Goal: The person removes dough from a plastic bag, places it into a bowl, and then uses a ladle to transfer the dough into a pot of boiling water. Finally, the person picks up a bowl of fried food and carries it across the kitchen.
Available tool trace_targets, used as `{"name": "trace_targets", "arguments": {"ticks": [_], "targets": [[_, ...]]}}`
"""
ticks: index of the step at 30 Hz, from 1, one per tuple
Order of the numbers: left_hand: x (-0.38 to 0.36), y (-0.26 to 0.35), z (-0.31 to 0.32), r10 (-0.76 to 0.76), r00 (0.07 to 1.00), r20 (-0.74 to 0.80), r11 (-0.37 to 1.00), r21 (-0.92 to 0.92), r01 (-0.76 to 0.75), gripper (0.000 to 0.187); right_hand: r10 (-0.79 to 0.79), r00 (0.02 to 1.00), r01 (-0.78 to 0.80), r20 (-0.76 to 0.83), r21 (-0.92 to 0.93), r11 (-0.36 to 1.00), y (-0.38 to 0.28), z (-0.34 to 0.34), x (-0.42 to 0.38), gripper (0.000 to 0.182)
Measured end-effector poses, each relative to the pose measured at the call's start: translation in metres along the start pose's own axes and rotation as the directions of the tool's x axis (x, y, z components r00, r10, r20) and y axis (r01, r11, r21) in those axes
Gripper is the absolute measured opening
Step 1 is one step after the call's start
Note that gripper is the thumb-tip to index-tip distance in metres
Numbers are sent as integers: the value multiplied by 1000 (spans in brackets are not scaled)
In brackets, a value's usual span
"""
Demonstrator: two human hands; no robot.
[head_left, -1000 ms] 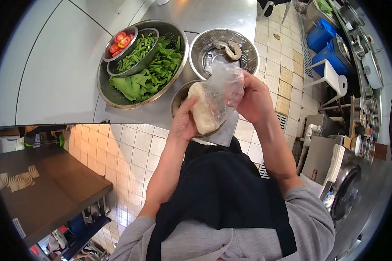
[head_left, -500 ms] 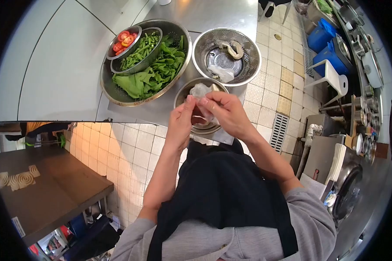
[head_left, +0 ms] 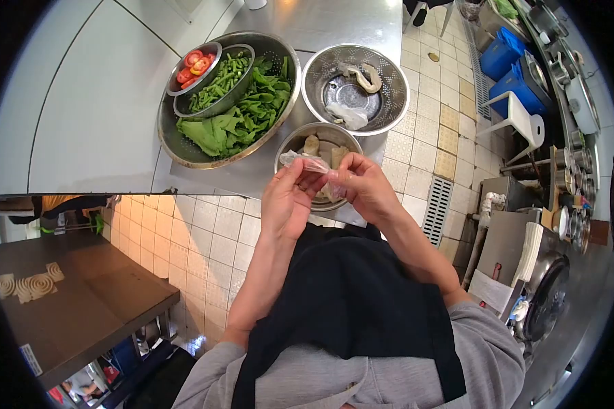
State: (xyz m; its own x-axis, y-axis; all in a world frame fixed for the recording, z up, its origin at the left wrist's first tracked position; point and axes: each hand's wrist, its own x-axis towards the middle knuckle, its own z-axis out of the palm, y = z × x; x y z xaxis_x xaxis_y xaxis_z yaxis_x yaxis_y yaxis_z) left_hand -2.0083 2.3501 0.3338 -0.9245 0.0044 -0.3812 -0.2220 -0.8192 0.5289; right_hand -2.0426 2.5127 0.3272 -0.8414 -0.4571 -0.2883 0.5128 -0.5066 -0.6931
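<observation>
A thin, crumpled see-through film (head_left: 308, 163) stretches between my two hands, over a steel bowl (head_left: 280, 161). My left hand (head_left: 286, 198) pinches its left part between thumb and fingers, palm turned up. At the film's right end, my right hand (head_left: 367, 185) is closed on it with thumb and bent fingers. Pale, chunky food pieces (head_left: 312, 144) lie in the bowl below, partly hidden by my hands. Just behind stands a steel colander (head_left: 400, 102), holding a pale curled strip (head_left: 370, 80) and a whitish crumpled piece (head_left: 348, 116).
A large steel colander (head_left: 167, 140) to the left holds leafy greens (head_left: 252, 112), a bowl of cut green beans (head_left: 222, 82) and a bowl of sliced tomatoes (head_left: 196, 66). A brown table (head_left: 89, 273) stands at lower left, a white stool (head_left: 522, 126) at right.
The film has been drawn out sideways between my hands. My left palm has turned upward, and my right hand has shifted slightly down, exposing more of the pale pieces in the bowl.
</observation>
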Motion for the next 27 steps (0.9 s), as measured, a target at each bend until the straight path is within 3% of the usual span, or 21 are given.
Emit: {"name": "trace_targets", "arguments": {"ticks": [3, 6, 9, 15, 18, 21, 25, 27], "targets": [[2, 2, 2, 9, 999, -47, 1000, 16, -8, 12, 30, 999, -33, -39, -74, 997, -4, 6, -4, 18], [5, -2, 4, 57, 997, -59, 997, 51, -54, 8, -34, 997, 13, -71, -273, 962, -10, 18, -3, 23], [4, -3, 9, 151, 988, -33, 974, 173, -143, 9, -79, 997, 65, -5, -516, 854, -16, 19, -4, 26], [2, -1, 11, 154, 988, 22, 955, 252, -154, 10, -194, 979, 177, 59, -716, 675, -19, 28, -8, 23], [-7, 6, 20, 93, 995, 42, 966, 240, -101, 7, -43, 997, 70, 62, -537, 841, -29, 23, -3, 17], [-3, 6, 5, 103, 994, 22, 972, 212, -105, 8, 34, 998, -3, 61, -453, 891, -36, 10, 0, 15], [-3, 10, -1, 87, 995, 57, 970, 221, -97, 9, -82, 994, 36, -74, -482, 876, -30, 21, 2, 15], [-3, 9, -3, 63, 994, 87, 965, 249, -83, 10, -83, 996, 50, -35, -553, 831, -27, 28, 3, 15]]}}
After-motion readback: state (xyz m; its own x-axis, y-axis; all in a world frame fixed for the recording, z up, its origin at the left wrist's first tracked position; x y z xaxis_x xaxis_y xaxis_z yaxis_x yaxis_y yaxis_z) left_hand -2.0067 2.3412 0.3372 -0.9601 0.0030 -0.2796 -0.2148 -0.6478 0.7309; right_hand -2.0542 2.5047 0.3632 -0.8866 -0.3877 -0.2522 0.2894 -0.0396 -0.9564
